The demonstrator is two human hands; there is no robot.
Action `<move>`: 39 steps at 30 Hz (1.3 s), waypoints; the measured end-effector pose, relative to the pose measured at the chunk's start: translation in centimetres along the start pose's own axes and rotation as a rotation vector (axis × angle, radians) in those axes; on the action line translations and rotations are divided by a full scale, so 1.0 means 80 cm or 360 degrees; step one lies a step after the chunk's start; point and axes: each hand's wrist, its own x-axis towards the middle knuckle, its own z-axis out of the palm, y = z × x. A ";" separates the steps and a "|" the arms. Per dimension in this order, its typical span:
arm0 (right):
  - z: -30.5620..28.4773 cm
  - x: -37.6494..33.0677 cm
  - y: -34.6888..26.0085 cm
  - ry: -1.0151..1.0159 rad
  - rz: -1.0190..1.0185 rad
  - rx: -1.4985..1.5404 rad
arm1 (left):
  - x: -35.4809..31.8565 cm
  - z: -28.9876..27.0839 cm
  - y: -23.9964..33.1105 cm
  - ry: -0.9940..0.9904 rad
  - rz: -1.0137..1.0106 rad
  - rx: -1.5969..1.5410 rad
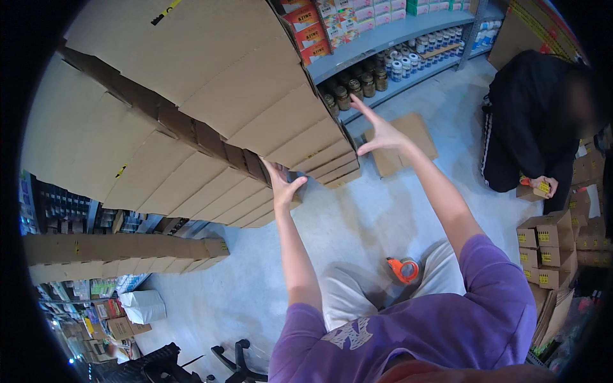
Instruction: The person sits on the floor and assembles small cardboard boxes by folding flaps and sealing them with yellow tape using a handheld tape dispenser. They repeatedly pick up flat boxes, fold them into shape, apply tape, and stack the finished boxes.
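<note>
A tall stack of brown cardboard boxes (pixel 281 121) rises in front of me, with its side toward me. Both arms reach forward, one hand to each side of that stack. My left hand (pixel 281 184) is open, thumb and fingers apart, at the gap beside a second tall cardboard stack (pixel 185 179). Whether its fingertips touch the cardboard, I cannot tell. My right hand (pixel 382 133) is open with fingers spread, near the first stack's right edge and holding nothing. Below it, a flat brown cardboard piece (pixel 408 143) lies on the floor. An orange tape dispenser (pixel 403 269) lies by my legs.
Grey metal shelves (pixel 383 35) at the back hold jars and coloured packs. At the right a co-worker (pixel 527 121) crouches, holding a small box, beside several stacked small boxes (pixel 546 249). A lower cardboard row (pixel 128 255), a white bag (pixel 143 306) and a chair base (pixel 239 364) are at left.
</note>
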 end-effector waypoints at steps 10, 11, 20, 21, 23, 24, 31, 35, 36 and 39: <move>-0.039 -0.130 0.183 0.0976 0.1019 0.0295 | -0.209 -0.010 -0.210 0.0243 -0.1013 0.0614; -0.060 -0.190 0.213 0.1022 0.1239 0.0187 | -0.249 0.046 -0.213 0.0112 -0.1831 0.0404; -0.156 -0.275 0.367 0.1020 0.1618 0.0018 | -0.310 0.241 -0.268 0.0051 -0.2855 0.1664; -0.154 -0.275 0.376 0.0912 0.1723 0.0078 | -0.330 0.237 -0.272 0.0082 -0.2872 0.1730; -0.170 -0.242 0.392 0.0754 0.1845 0.0242 | -0.326 0.243 -0.267 0.0131 -0.2889 0.1694; -0.178 -0.244 0.404 0.0813 0.1841 0.0277 | -0.316 0.246 -0.267 0.0121 -0.2874 0.1705; -0.145 -0.232 0.421 0.0556 0.1939 0.1037 | -0.335 0.234 -0.277 0.0224 -0.2873 0.1717; -0.139 -0.273 0.444 0.0798 0.2085 0.1213 | -0.319 0.249 -0.271 0.0182 -0.2797 0.1740; -0.136 -0.272 0.443 0.0790 0.2071 0.1168 | -0.319 0.250 -0.272 0.0178 -0.2784 0.1742; -0.116 -0.249 0.413 0.0735 0.1975 0.0991 | -0.338 0.238 -0.278 0.0204 -0.2713 0.1662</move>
